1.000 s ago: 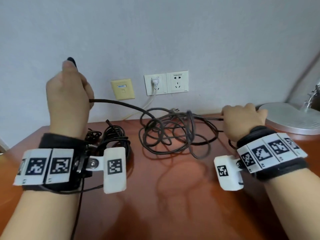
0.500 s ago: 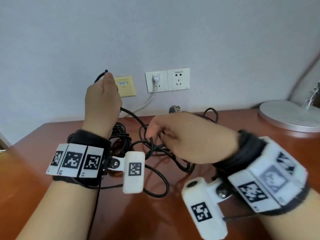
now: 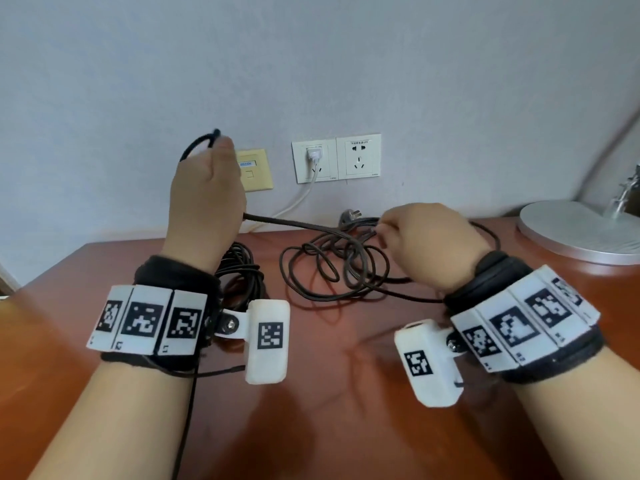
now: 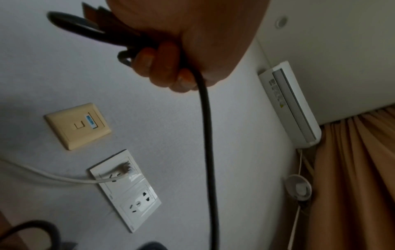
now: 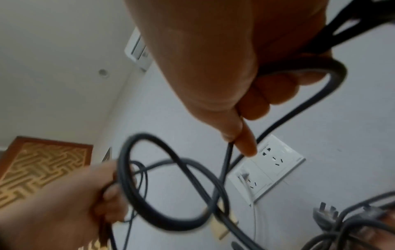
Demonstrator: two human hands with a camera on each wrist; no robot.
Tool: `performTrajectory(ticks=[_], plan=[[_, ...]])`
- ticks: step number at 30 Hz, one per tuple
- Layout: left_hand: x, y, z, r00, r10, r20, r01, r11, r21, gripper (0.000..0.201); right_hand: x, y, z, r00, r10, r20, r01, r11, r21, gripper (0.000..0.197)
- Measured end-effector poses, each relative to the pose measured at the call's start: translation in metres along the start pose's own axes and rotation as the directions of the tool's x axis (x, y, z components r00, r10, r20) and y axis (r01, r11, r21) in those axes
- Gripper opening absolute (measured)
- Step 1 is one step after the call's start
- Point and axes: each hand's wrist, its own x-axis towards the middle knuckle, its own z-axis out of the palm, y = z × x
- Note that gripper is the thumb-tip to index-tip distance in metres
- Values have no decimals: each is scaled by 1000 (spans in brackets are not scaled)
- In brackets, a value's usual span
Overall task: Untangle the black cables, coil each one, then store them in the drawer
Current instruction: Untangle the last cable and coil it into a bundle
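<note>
Head view: my right hand (image 3: pixel 429 244) has pulled back toward the worktop's (image 3: pixel 329 427) rear edge, fingers pinching cable (image 3: pixel 298 224) my left hand (image 3: pixel 207 199) grips, stretching another length for coiling; tangle (image 3: pixel 332 268) remains mid-worktop.

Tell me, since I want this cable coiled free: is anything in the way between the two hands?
Yes. The black cable from the left hand to the right hand passes over the tangled loops on the desk; no drawer is visible.
</note>
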Motion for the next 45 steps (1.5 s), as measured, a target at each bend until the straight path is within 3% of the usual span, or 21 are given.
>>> performTrajectory(ticks=[3, 5, 7, 12, 14, 16, 20, 22, 25, 28, 32, 34, 38, 42, 45], plan=[[-9, 5, 8, 980, -16, 199, -13, 990, 141, 53, 0, 7, -7, 991, 114, -68, -104, 986, 129, 30], [-17, 10, 17, 938, -69, 340, 4, 982, 189, 50, -2, 4, -7, 986, 150, -71, -137, 977, 164, 35], [-25, 12, 28, 873, -118, 473, 29, 981, 191, 46, -3, -3, -4, 987, 151, -62, -139, 976, 165, 35], [-35, 11, 41, 651, -198, 733, 143, 980, 139, 36, -5, -18, 9, 992, 80, -96, -66, 987, 144, 31], [-33, 7, 37, 590, -235, 773, 150, 972, 180, 40, -6, -20, 10, 990, 55, -132, -39, 992, 123, 28], [-29, 6, 29, 564, -217, 797, 127, 976, 176, 44, -6, -19, 10, 987, 46, -152, -31, 995, 99, 28], [-20, 5, 10, 658, -106, 746, 99, 994, 54, 39, -5, -13, 11, 984, 63, -165, -60, 998, 21, 25], [-15, 5, 3, 738, -59, 673, 119, 992, -43, 30, -2, -5, 13, 981, 123, -151, -129, 991, -33, 23], [-3, 2, -8, 866, -111, 487, 329, 860, -390, 25, 4, 19, 12, 953, 294, -74, -300, 949, -100, 21], [4, 0, -17, 926, -163, 342, 337, 766, -548, 42, 11, 47, 13, 900, 434, -29, -435, 895, -98, 19], [10, -4, -27, 926, -279, 253, 376, 639, -671, 38, 10, 85, 9, 824, 566, 21, -564, 823, -64, 23], [13, -8, -31, 919, -311, 243, 391, 644, -658, 37, 7, 97, 6, 800, 597, 65, -593, 802, -65, 24], [10, -9, -18, 901, -332, 278, 433, 712, -553, 36, 11, 90, -3, 851, 513, 112, -508, 858, -70, 29], [4, -6, -5, 894, -336, 297, 443, 764, -468, 34, 5, 57, -44, 908, 416, -57, -404, 903, 149, 48], [1, -6, 0, 894, -339, 293, 441, 782, -439, 34, -17, 25, -81, 918, 295, -265, -208, 928, 309, 47]])
